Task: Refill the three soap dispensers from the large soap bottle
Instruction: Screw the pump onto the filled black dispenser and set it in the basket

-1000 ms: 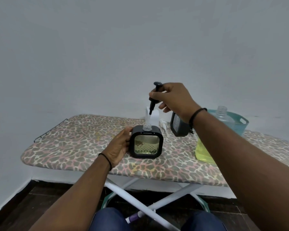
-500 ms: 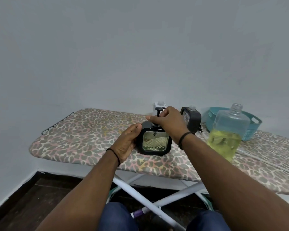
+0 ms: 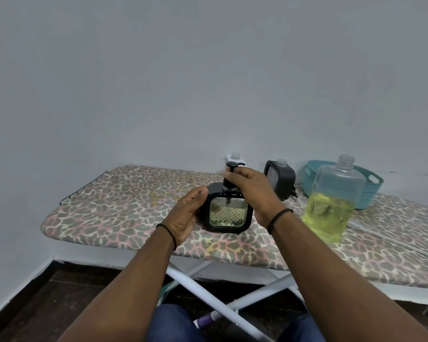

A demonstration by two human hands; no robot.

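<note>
1. Board (image 3: 124, 208): ironing board with a leopard-print cover, spanning the middle of the frame from left to right edge; white crossed legs (image 3: 208, 296) below centre.
2. Dispenser A (image 3: 229, 211): black square frame, clear patterned window, yellowish liquid about two-thirds up. Upright on the board, centre of frame, near the front edge.
3. Pump (image 3: 230, 178): black, seated in the neck of dispenser A, head pointing up.
4. Left hand (image 3: 187, 213): palm against the left side of dispenser A, thumb at its upper left corner, fingers wrapped behind. Grasping the body.
5. Right hand (image 3: 252, 191): fingers curled round the pump collar from the right, thumb and forefinger pinching the stem. Black band on each wrist.
6. Dispenser B (image 3: 279, 180): black, no pump, clear open neck; upright behind the right hand, right of centre.
7. Dispenser C (image 3: 235, 159): white, only its top visible behind the pump, at the back edge of the board.
8. Large bottle (image 3: 331, 201): clear, uncapped, yellow-green soap filling roughly the lower half; upright, right of centre, apart from both hands.
9. Basket (image 3: 371, 191): teal plastic, behind the large bottle, right side of frame.
</note>
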